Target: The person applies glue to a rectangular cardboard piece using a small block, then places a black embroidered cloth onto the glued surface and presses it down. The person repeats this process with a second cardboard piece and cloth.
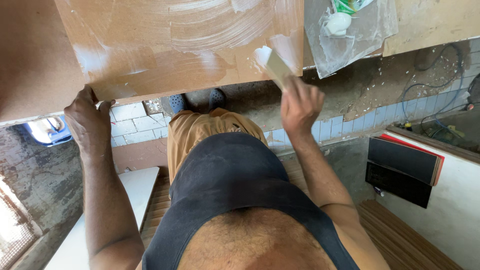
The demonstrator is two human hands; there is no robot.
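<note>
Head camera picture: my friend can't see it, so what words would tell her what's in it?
Seen from above, a person's right hand drags a flat pale spreader through white paste smeared on a brown wooden board, while the left hand grips the board's near edge. A crumpled clear plastic sheet lies beyond, above a tiled floor.

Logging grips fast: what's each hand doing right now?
Left hand: closed on the edge of the brown board.
Right hand: closed around a spreader.

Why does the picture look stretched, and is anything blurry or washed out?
Head view: wide lens bends the board edges; right hand and its spreader slightly blurred; left hand sharp; wet white paste glares; bottom-left corner overexposed.
</note>
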